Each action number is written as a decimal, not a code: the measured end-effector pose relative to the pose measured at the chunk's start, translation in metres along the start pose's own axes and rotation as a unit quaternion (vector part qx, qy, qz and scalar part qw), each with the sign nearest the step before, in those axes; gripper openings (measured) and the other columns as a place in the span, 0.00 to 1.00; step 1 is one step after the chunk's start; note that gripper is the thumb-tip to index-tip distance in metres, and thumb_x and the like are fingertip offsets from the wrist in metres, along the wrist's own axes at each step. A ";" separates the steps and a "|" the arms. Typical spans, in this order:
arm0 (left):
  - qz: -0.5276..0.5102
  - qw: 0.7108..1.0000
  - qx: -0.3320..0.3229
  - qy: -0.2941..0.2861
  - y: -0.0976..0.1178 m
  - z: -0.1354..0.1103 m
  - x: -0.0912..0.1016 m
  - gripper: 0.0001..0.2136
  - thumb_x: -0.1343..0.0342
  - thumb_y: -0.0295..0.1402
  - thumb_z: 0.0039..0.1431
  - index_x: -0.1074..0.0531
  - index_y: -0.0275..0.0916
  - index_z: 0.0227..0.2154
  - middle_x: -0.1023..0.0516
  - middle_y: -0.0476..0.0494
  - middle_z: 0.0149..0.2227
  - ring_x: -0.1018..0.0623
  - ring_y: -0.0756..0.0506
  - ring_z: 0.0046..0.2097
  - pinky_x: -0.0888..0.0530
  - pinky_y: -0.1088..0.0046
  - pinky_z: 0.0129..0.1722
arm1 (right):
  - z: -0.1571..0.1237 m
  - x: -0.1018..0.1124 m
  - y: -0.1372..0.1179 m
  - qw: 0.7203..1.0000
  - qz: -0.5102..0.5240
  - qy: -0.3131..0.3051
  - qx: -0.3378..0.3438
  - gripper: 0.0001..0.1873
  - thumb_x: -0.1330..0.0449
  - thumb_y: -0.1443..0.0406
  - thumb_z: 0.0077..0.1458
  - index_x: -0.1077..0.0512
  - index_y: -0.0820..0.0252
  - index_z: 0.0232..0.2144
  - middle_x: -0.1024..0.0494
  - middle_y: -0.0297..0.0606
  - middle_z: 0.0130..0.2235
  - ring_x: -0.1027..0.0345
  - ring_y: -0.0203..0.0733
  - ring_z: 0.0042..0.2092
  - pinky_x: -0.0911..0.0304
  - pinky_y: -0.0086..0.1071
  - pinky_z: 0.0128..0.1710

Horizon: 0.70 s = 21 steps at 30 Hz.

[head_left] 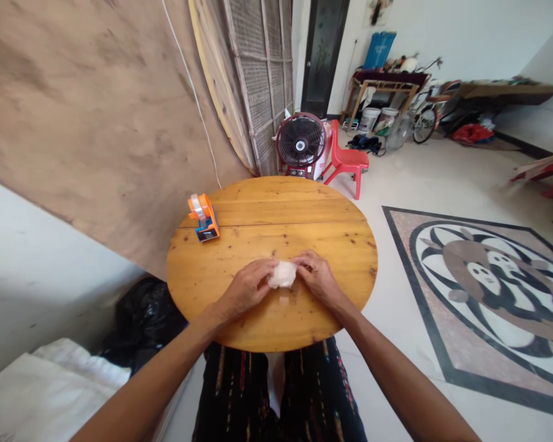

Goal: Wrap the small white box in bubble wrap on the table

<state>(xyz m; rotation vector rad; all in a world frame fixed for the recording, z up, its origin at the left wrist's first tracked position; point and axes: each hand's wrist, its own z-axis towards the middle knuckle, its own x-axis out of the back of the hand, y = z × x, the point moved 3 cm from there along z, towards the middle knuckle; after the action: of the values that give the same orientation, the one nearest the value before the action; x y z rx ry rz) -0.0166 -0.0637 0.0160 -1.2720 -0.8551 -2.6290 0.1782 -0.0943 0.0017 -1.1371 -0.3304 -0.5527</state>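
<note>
Between my two hands is a small whitish bundle [282, 274] that looks wrapped in clear plastic; its kind I cannot make out. My left hand [251, 283] pinches its left edge, fingers bent and thumb beneath. At its upper right edge my right hand [317, 275] is closed, thumb and fingertips together on the wrapping. The bundle is just over the wooden table [230, 270], near its front half. An orange and blue tape dispenser [204, 217] with a roll of clear tape stands at the table's far left.
Beyond the round table are a dark red fan [300, 142] and a red plastic chair [345, 158]. A large board [92, 110] leans along the left. Black plastic bags [147, 313] and white sacks [50, 393] lie at the lower left. My legs are under the front edge.
</note>
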 end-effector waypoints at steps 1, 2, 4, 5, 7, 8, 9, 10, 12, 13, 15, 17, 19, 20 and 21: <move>0.001 1.000 -0.004 0.005 0.000 0.000 -0.001 0.09 0.47 0.26 0.59 0.28 0.36 0.42 0.24 0.37 0.50 0.26 0.42 0.53 0.28 0.60 0.54 | 0.000 -0.002 0.000 1.000 -0.013 0.006 -0.002 0.10 0.47 0.71 0.54 0.25 0.60 0.32 0.23 0.39 0.36 0.30 0.40 0.39 0.36 0.33 0.42; 0.002 1.000 -0.007 0.011 0.001 0.000 -0.001 0.10 0.47 0.26 0.59 0.28 0.36 0.43 0.24 0.37 0.50 0.26 0.42 0.53 0.28 0.60 0.54 | 0.000 -0.004 -0.001 0.999 -0.029 0.012 -0.008 0.11 0.48 0.72 0.54 0.25 0.60 0.32 0.23 0.39 0.35 0.30 0.40 0.39 0.36 0.33 0.41; 0.002 1.000 -0.009 0.024 0.001 -0.001 -0.003 0.11 0.47 0.25 0.59 0.29 0.36 0.44 0.24 0.37 0.50 0.26 0.43 0.53 0.28 0.60 0.54 | -0.002 -0.007 -0.003 0.997 -0.063 0.026 -0.029 0.11 0.49 0.71 0.55 0.26 0.60 0.33 0.23 0.39 0.35 0.30 0.41 0.37 0.36 0.34 0.41; 0.001 0.999 -0.009 0.030 0.002 -0.002 -0.004 0.11 0.47 0.24 0.59 0.29 0.36 0.44 0.24 0.37 0.50 0.26 0.43 0.53 0.28 0.60 0.54 | -0.004 -0.008 -0.004 0.996 -0.078 0.034 -0.039 0.11 0.49 0.71 0.55 0.26 0.60 0.34 0.22 0.40 0.35 0.29 0.42 0.37 0.36 0.35 0.41; -0.003 0.999 -0.003 0.039 0.002 -0.003 -0.005 0.10 0.47 0.24 0.59 0.29 0.37 0.43 0.25 0.37 0.50 0.26 0.43 0.54 0.28 0.60 0.54 | -0.012 -0.009 -0.009 0.994 -0.089 0.041 -0.042 0.12 0.49 0.71 0.55 0.26 0.61 0.37 0.21 0.41 0.37 0.28 0.43 0.39 0.35 0.36 0.43; -0.006 0.999 0.001 0.041 0.002 -0.004 -0.006 0.10 0.48 0.24 0.59 0.29 0.37 0.43 0.25 0.38 0.51 0.26 0.43 0.54 0.28 0.60 0.54 | -0.017 -0.010 -0.011 0.995 -0.087 0.036 -0.036 0.13 0.49 0.71 0.55 0.27 0.61 0.40 0.21 0.42 0.39 0.28 0.43 0.41 0.35 0.36 0.44; -0.009 0.999 0.004 0.044 0.002 -0.004 -0.007 0.09 0.48 0.24 0.59 0.29 0.38 0.42 0.25 0.38 0.51 0.27 0.43 0.54 0.28 0.60 0.54 | -0.023 -0.011 -0.014 0.996 -0.082 0.029 -0.025 0.15 0.49 0.71 0.56 0.28 0.60 0.43 0.22 0.42 0.43 0.28 0.43 0.44 0.35 0.37 0.47; -0.013 0.999 0.007 0.047 0.003 -0.005 -0.007 0.09 0.48 0.25 0.59 0.29 0.38 0.42 0.25 0.38 0.51 0.27 0.43 0.54 0.28 0.60 0.54 | -0.029 -0.012 -0.017 0.997 -0.077 0.020 -0.010 0.17 0.49 0.71 0.56 0.30 0.60 0.47 0.23 0.43 0.46 0.29 0.44 0.47 0.36 0.38 0.50; -0.019 0.998 0.013 0.055 0.003 -0.005 -0.007 0.09 0.48 0.24 0.59 0.30 0.38 0.42 0.25 0.38 0.51 0.27 0.43 0.54 0.28 0.60 0.54 | -0.041 -0.014 -0.022 0.997 -0.077 0.000 0.027 0.25 0.48 0.70 0.56 0.37 0.62 0.56 0.28 0.47 0.54 0.34 0.46 0.54 0.39 0.41 0.55; -0.020 0.998 0.015 0.057 0.003 -0.005 -0.006 0.09 0.48 0.24 0.59 0.30 0.38 0.41 0.25 0.38 0.50 0.27 0.43 0.54 0.28 0.60 0.54 | -0.046 -0.015 -0.023 0.996 -0.083 -0.007 0.042 0.28 0.47 0.69 0.55 0.41 0.63 0.59 0.32 0.50 0.57 0.37 0.48 0.57 0.41 0.43 0.57; -0.020 0.998 0.015 0.053 0.002 -0.005 -0.007 0.08 0.48 0.24 0.59 0.30 0.39 0.40 0.25 0.39 0.50 0.27 0.43 0.54 0.30 0.58 0.55 | -0.050 -0.018 -0.024 0.993 -0.101 -0.016 0.055 0.30 0.47 0.69 0.55 0.44 0.63 0.60 0.34 0.52 0.58 0.40 0.50 0.58 0.42 0.46 0.58; -0.029 0.999 0.007 0.039 0.000 -0.005 -0.008 0.07 0.49 0.25 0.59 0.31 0.39 0.40 0.26 0.39 0.51 0.29 0.43 0.56 0.32 0.57 0.57 | -0.047 -0.020 -0.021 0.992 -0.120 -0.021 0.046 0.26 0.47 0.70 0.55 0.41 0.61 0.57 0.32 0.50 0.55 0.38 0.50 0.56 0.40 0.46 0.56; -0.053 0.998 0.008 0.028 -0.003 -0.004 -0.010 0.06 0.49 0.25 0.59 0.32 0.39 0.38 0.28 0.38 0.52 0.31 0.43 0.57 0.34 0.56 0.58 | -0.041 -0.021 -0.019 0.990 -0.135 -0.023 0.036 0.22 0.48 0.71 0.56 0.37 0.61 0.53 0.29 0.48 0.51 0.36 0.49 0.52 0.38 0.45 0.53; -0.073 0.997 0.015 0.026 -0.005 -0.004 -0.011 0.05 0.50 0.24 0.59 0.33 0.39 0.37 0.29 0.38 0.52 0.32 0.43 0.57 0.34 0.57 0.58 | -0.038 -0.021 -0.018 0.989 -0.141 -0.025 0.034 0.20 0.48 0.71 0.56 0.36 0.61 0.51 0.28 0.48 0.49 0.35 0.49 0.50 0.37 0.44 0.52; -0.095 0.995 0.025 0.026 -0.007 -0.003 -0.012 0.05 0.50 0.24 0.58 0.34 0.39 0.36 0.29 0.37 0.52 0.32 0.43 0.57 0.34 0.57 0.58 | -0.035 -0.021 -0.018 0.989 -0.145 -0.025 0.034 0.18 0.48 0.71 0.55 0.35 0.61 0.50 0.28 0.48 0.47 0.35 0.48 0.49 0.36 0.43 0.50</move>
<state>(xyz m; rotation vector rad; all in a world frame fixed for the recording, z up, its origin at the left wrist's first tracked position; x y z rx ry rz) -0.0127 -0.0616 0.0024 -1.1574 -1.0754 -2.7515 0.1497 -0.1270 -0.0092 -1.0449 -0.5602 -0.7631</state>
